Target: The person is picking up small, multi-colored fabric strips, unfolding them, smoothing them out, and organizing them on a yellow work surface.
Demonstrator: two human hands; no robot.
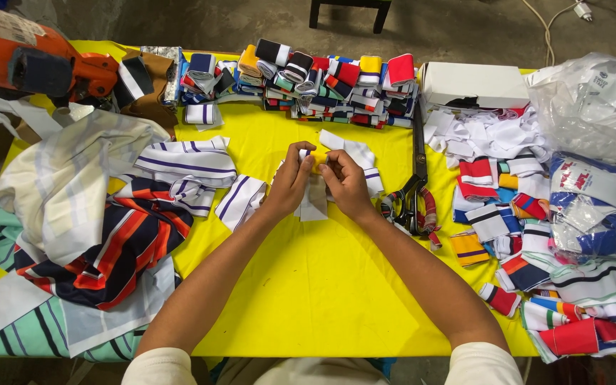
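Grip: my left hand (290,178) and right hand (344,182) are both pinched together on one small white ribbed strip (314,201), fingertips meeting at its top edge.
Strip position: held just above the yellow desk (308,285), centre, its lower end hanging onto the surface; I judge this keeps the fold square.
Just beside: white strips with purple stripes (240,199) to my left, black scissors (416,178) to my right, within reach.
Farther back: folded coloured pieces stacked in a row (322,82), apparently sorted.
Flanks: loose striped fabric (108,235) left; mixed strips (536,214) and a white box (475,84) right.
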